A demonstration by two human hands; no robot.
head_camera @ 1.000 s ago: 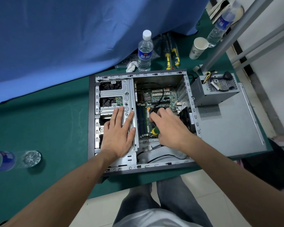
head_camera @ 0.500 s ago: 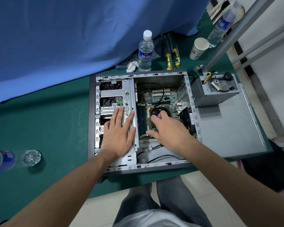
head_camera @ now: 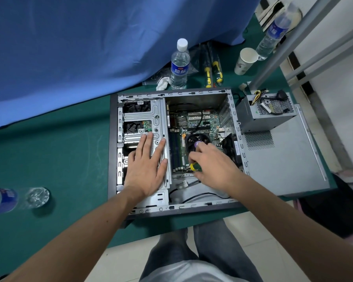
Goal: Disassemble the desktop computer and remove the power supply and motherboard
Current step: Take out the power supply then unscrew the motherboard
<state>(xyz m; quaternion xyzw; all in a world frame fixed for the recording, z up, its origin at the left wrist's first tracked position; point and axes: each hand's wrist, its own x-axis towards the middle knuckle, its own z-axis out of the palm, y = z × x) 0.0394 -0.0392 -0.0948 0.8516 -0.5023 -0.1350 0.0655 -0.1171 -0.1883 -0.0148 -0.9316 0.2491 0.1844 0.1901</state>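
A person works over an open desktop computer case (head_camera: 112,151) lying on its side on a green table mat (head_camera: 55,159), its dark outer shell framing a bare stamped-steel interior. The left hand (head_camera: 146,169) lies flat on the ribbed silver drive cage (head_camera: 143,117), fingers straight and slightly spread. At 3 o'clock from it, the right hand (head_camera: 211,166) curls its fingers around a screwdriver (head_camera: 195,166) with a yellow-and-green handle, held over the green motherboard (head_camera: 198,123), still seated in the case floor beside the round black cooler fan (head_camera: 198,139). The power supply (head_camera: 263,117), a grey metal box with a perforated mesh face and a bundle of yellow and black wires, sits outside the case at 3 o'clock, on the removed grey side panel (head_camera: 283,165) with its dotted vent patch. At 12 o'clock a clear plastic water bottle (head_camera: 179,64) stands upright with a white cap and a blue label bearing white characters too small to read. Two yellow-and-black tools (head_camera: 212,70) and a white paper cup (head_camera: 245,61) lie farther right; a second bottle (head_camera: 273,33) leans at 1 o'clock, and a third (head_camera: 16,199) lies on its side at 9 o'clock. Blue cloth (head_camera: 90,47) drapes the back.
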